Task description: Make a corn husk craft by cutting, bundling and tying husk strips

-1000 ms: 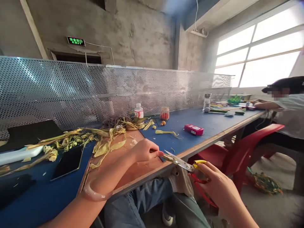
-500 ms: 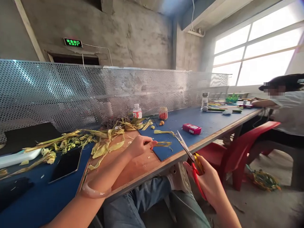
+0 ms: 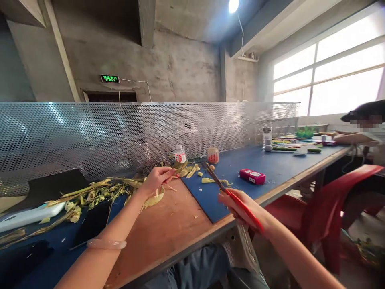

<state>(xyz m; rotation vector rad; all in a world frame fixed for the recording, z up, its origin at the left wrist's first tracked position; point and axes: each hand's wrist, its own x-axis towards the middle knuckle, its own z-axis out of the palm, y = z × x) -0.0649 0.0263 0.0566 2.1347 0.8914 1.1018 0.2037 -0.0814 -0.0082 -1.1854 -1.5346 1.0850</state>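
My left hand (image 3: pixel 158 180) is closed in a pinch above the pile of dried husk leaves, its fingertips on a brownish dried leaf (image 3: pixel 181 165). Part of that leaf is hidden behind the fingers. A pale husk leaf (image 3: pixel 155 198) lies just below the hand on the brown board. In my right hand (image 3: pixel 240 204) is a pair of scissors (image 3: pixel 215 175) with red handles, blades nearly together and pointing up and away. Under the scissors, a yellow husk strip (image 3: pixel 208 180) rests on the blue mat.
A plastic bottle (image 3: pixel 179 154) and a jar (image 3: pixel 213 155) stand by the perforated metal screen (image 3: pixel 150 132). On the right are a pink box (image 3: pixel 252 176), a red chair (image 3: pixel 333 200) and another person. Dried flower stalks (image 3: pixel 99 190) and a white device (image 3: pixel 33 216) lie left.
My left hand has gone left and away from me, from the board's right edge to the husk pile. The scissors have swung upright and left, their blades closing. The view has tilted up.
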